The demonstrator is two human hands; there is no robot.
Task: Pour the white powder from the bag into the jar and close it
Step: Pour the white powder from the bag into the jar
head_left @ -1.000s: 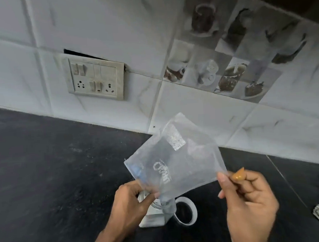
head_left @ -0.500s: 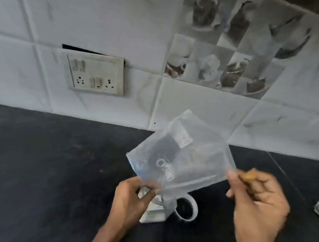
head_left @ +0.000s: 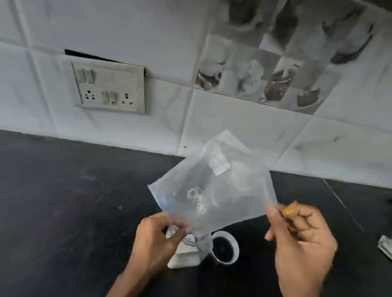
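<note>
Above a counter point(head_left: 56, 202), a near-empty bag point(head_left: 216, 193) hung between two pinching hands: the left hand point(head_left: 157, 240) at its lower edge, the right hand point(head_left: 301, 240) at a corner. The jar point(head_left: 185, 257) stood just below the left grip, lid point(head_left: 236, 247) beside it. Gentle taps over the jar should finish emptying the bag.

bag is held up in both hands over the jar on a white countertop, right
Not quite: the head view shows the countertop is black, not white. The left hand and right hand do hold the bag up over the jar.
</note>
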